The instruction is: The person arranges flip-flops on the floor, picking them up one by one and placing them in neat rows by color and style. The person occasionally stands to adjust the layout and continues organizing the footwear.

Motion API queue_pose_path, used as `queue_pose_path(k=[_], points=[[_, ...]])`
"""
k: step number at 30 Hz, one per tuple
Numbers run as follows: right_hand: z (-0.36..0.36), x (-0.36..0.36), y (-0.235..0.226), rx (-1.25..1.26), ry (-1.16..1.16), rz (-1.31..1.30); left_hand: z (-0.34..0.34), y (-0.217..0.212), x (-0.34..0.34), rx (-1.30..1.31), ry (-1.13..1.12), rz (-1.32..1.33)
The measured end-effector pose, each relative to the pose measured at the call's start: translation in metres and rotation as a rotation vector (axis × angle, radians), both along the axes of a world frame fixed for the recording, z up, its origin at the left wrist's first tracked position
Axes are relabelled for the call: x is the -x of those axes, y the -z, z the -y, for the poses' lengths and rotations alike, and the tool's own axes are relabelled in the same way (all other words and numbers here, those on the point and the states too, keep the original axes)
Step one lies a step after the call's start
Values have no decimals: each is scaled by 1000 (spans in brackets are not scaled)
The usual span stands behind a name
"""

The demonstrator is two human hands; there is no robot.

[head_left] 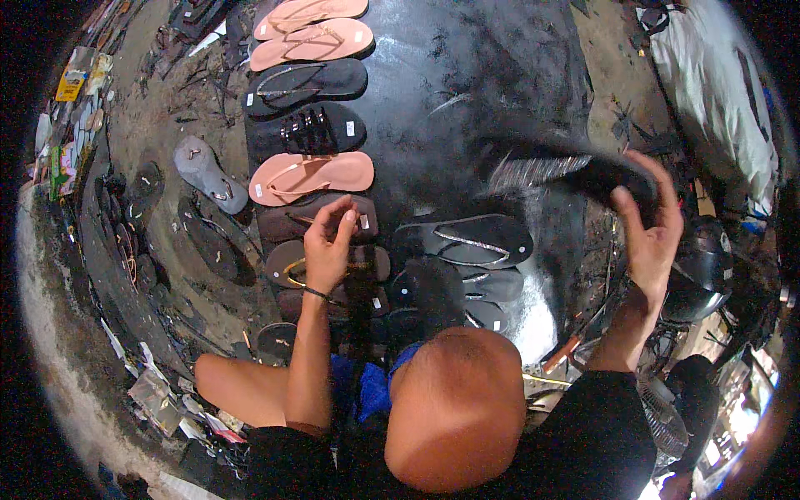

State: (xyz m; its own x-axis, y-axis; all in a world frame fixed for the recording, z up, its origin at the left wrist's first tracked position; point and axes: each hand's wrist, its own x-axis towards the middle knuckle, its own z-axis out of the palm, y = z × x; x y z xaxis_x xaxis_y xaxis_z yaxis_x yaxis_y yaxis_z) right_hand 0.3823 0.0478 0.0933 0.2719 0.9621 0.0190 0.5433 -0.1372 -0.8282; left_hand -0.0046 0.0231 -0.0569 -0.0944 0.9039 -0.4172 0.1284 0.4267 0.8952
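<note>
My right hand (pixel 654 229) is on the right with thumb and fingers around one end of a black flip-flop (pixel 612 173). That flip-flop has a glittering strap and is smeared by motion above the dark sheet. My left hand (pixel 327 250) hovers over a dark brown flip-flop (pixel 363 208) in the left row, its fingers loosely curled and a little apart, with nothing visible in them. Just beyond it lies a pink flip-flop (pixel 350 172). Between my hands, a black flip-flop with a sparkling strap (pixel 492 227) rests on the sheet.
Several pink and black sandals continue the left row, among them a black strappy one (pixel 315 129). The black sheet (pixel 475 75) stretches away ahead. A loose grey sole (pixel 210 175) and scraps lie at left. At right are a white sack (pixel 712 92), a black helmet (pixel 700 267) and a small fan (pixel 662 410).
</note>
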Motion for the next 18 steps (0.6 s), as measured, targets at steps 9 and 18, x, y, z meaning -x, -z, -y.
queue_pose_path(k=[9,18], points=[[-51,28,60,119,108,-843,-92,-47,-36,117,-145,536],[-11,75,120,470,-287,-679,-6,-64,58,205,516,-61]])
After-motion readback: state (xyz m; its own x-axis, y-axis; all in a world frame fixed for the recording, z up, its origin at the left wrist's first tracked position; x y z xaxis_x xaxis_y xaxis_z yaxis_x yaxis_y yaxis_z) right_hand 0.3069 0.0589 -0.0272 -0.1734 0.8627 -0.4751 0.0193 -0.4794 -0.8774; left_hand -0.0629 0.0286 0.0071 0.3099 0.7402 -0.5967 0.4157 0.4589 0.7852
